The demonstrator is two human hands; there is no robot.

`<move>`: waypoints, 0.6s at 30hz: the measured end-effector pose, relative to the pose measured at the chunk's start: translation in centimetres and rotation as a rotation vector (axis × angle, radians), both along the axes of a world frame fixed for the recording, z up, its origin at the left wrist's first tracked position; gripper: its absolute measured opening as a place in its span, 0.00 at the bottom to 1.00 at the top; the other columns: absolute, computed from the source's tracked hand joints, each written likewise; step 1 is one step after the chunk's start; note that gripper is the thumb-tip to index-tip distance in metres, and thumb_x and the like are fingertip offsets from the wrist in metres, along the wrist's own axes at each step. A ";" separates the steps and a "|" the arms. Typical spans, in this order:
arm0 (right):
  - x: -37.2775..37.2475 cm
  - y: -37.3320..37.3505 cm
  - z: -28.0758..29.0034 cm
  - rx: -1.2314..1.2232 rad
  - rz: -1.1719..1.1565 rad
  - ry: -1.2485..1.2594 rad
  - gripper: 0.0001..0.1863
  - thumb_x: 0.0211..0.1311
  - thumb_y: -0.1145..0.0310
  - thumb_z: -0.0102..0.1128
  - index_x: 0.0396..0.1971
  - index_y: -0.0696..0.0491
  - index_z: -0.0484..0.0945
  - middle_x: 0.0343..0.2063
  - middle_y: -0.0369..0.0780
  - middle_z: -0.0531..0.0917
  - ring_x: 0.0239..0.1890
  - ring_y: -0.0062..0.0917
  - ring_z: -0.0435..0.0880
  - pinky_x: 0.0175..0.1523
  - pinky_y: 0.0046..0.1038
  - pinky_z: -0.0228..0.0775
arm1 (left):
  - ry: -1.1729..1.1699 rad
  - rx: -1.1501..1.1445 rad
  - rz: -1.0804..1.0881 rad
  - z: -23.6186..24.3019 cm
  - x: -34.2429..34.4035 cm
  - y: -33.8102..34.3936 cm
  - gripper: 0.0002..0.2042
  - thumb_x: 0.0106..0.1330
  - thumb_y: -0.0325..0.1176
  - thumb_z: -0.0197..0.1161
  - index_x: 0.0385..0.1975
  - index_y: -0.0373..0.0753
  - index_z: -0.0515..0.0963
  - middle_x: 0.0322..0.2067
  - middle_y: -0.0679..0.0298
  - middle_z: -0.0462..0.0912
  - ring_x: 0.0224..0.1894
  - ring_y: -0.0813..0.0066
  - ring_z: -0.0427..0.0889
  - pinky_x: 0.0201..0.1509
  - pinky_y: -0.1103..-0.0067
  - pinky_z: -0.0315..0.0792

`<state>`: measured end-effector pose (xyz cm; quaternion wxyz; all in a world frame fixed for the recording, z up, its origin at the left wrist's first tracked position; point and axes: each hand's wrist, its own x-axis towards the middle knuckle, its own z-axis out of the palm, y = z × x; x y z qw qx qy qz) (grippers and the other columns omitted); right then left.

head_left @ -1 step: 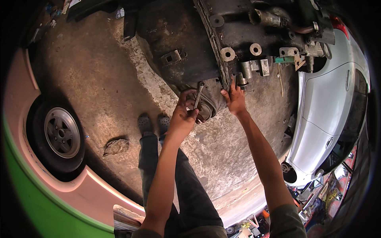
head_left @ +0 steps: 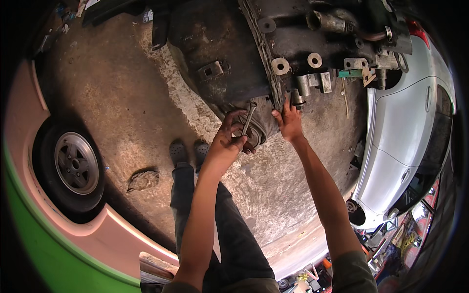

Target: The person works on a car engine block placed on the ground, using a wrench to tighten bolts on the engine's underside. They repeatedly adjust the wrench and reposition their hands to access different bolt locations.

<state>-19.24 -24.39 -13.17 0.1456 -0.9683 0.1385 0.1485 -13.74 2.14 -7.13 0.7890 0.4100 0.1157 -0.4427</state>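
I log left hand (head_left: 225,144) pinching wrench (head_left: 249,118), right hand (head_left: 291,125) apart, spread at engine (head_left: 224,41) edge; firm bracing should aid control.

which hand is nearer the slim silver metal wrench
Left: the bare left hand holds the wrench by its lower end. The bare right hand is apart, to its right, at the dark metal assembly.

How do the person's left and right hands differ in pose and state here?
The left hand holds a metal wrench, while the right hand has no tool in it. The left hand's fingers are bent, whereas the right hand's are straighter, reaching forward at the edge of the dark engine assembly. Both hands are bare and at the near side of that assembly.
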 end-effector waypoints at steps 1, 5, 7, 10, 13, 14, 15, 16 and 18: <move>0.4 -0.1 -0.1 -0.052 -0.003 0.073 0.44 0.66 0.32 0.30 0.72 0.49 0.54 0.75 0.48 0.39 0.76 0.44 0.28 0.74 0.59 0.22 | 0.065 -0.030 -0.032 0.6 0.3 0.1 0.23 0.65 0.15 0.53 0.60 0.38 0.63 0.43 0.58 0.78 0.37 0.65 0.84 0.42 0.72 0.80; 0.8 -0.5 -0.2 -0.006 -0.002 0.019 0.43 0.66 0.32 0.31 0.73 0.45 0.53 0.75 0.45 0.39 0.77 0.43 0.28 0.74 0.59 0.23 | 0.167 -0.259 -0.026 2.1 2.1 -0.1 0.26 0.64 0.16 0.54 0.62 0.39 0.61 0.46 0.56 0.78 0.39 0.62 0.84 0.45 0.70 0.82; 0.8 -0.5 -0.2 -0.005 -0.013 0.029 0.42 0.66 0.32 0.32 0.73 0.44 0.52 0.75 0.45 0.38 0.77 0.43 0.28 0.73 0.59 0.23 | 0.206 -0.292 -0.014 2.5 2.7 0.0 0.26 0.64 0.16 0.54 0.62 0.39 0.62 0.45 0.56 0.78 0.38 0.62 0.85 0.43 0.70 0.83; 0.8 -0.4 -0.2 -0.001 -0.010 0.002 0.42 0.66 0.32 0.32 0.73 0.42 0.52 0.75 0.44 0.38 0.77 0.43 0.29 0.73 0.59 0.23 | 0.217 -0.276 -0.019 2.8 3.6 0.3 0.26 0.63 0.17 0.54 0.62 0.38 0.63 0.43 0.56 0.79 0.34 0.62 0.85 0.37 0.71 0.82; 0.9 -0.3 -0.2 0.004 0.001 -0.029 0.42 0.66 0.32 0.31 0.74 0.41 0.51 0.75 0.44 0.38 0.77 0.43 0.29 0.74 0.59 0.23 | 0.165 -0.205 -0.066 3.4 4.6 0.6 0.24 0.64 0.18 0.55 0.62 0.36 0.65 0.40 0.56 0.80 0.27 0.63 0.84 0.27 0.74 0.79; 0.9 -0.3 -0.2 0.003 0.004 -0.033 0.42 0.66 0.32 0.31 0.74 0.41 0.51 0.75 0.44 0.38 0.77 0.43 0.29 0.74 0.59 0.23 | 0.138 -0.160 -0.070 3.8 4.8 0.6 0.23 0.65 0.19 0.55 0.61 0.35 0.67 0.40 0.56 0.81 0.23 0.65 0.83 0.23 0.75 0.76; 0.9 -0.3 -0.2 -0.004 0.006 -0.026 0.42 0.66 0.32 0.31 0.74 0.41 0.50 0.75 0.44 0.38 0.77 0.43 0.29 0.74 0.59 0.22 | 0.120 -0.087 -0.087 4.3 5.0 0.5 0.22 0.66 0.20 0.56 0.60 0.34 0.68 0.39 0.56 0.81 0.20 0.66 0.82 0.19 0.77 0.74; 0.9 -0.4 -0.2 -0.009 0.007 -0.026 0.42 0.66 0.32 0.31 0.74 0.40 0.50 0.75 0.44 0.38 0.77 0.43 0.29 0.74 0.59 0.22 | 0.081 -0.056 -0.064 4.8 5.1 0.5 0.20 0.66 0.21 0.56 0.59 0.33 0.70 0.37 0.57 0.82 0.18 0.68 0.81 0.17 0.78 0.72; 0.9 -0.4 -0.3 -0.016 0.008 -0.031 0.42 0.65 0.31 0.31 0.74 0.39 0.49 0.75 0.44 0.37 0.77 0.43 0.29 0.74 0.58 0.22 | 0.021 0.068 -0.042 6.0 5.4 0.6 0.17 0.68 0.23 0.57 0.56 0.32 0.74 0.34 0.58 0.83 0.13 0.72 0.78 0.12 0.79 0.67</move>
